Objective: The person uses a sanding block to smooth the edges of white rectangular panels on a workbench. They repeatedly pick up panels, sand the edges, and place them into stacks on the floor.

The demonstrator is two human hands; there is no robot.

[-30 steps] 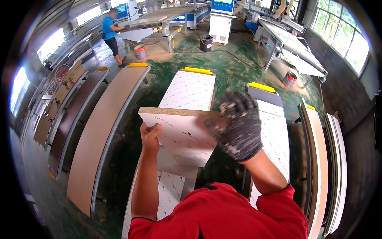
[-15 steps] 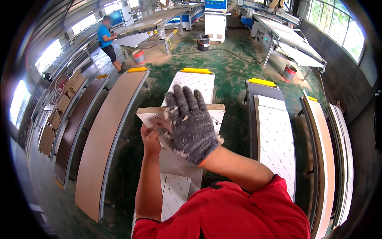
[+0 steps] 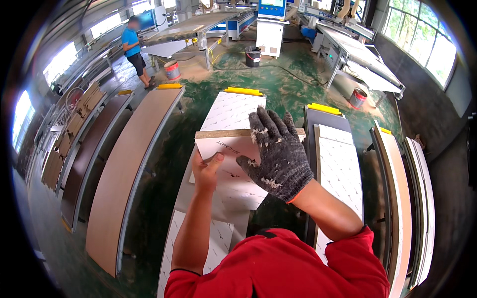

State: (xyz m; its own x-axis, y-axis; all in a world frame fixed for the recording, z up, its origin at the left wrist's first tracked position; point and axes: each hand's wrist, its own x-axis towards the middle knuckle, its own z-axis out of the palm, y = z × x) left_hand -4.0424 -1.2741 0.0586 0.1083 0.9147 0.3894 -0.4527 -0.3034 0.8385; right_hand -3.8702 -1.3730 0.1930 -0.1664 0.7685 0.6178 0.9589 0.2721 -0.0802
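Note:
My bare left hand [image 3: 206, 171] grips the left edge of a white film-faced board [image 3: 229, 174], thumb on its face and the other fingers behind. The board is tilted up, with a raw, light brown edge along its far side. Over the board's right part lies my right hand [image 3: 280, 156], in a dark grey knitted glove with pale dust stuck to it. Its fingers are stretched out and the thumb points left; whether the palm presses on the board is hidden. Beneath is a long stack of white patterned panels [image 3: 233, 110], partly covered by the board and my arms.
Wood-toned panels [image 3: 134, 149] on a stand are at left, beside a dark brown panel [image 3: 94, 154]. White panels [image 3: 340, 169] lie on a stand at right. A black bucket [image 3: 253, 57] stands ahead on the green dusty floor. A person in blue [image 3: 131, 47] stands far left.
My gloved right hand has moved right across the board, uncovering more of its face. The board has shifted right too, and my left thumb now shows on its face.

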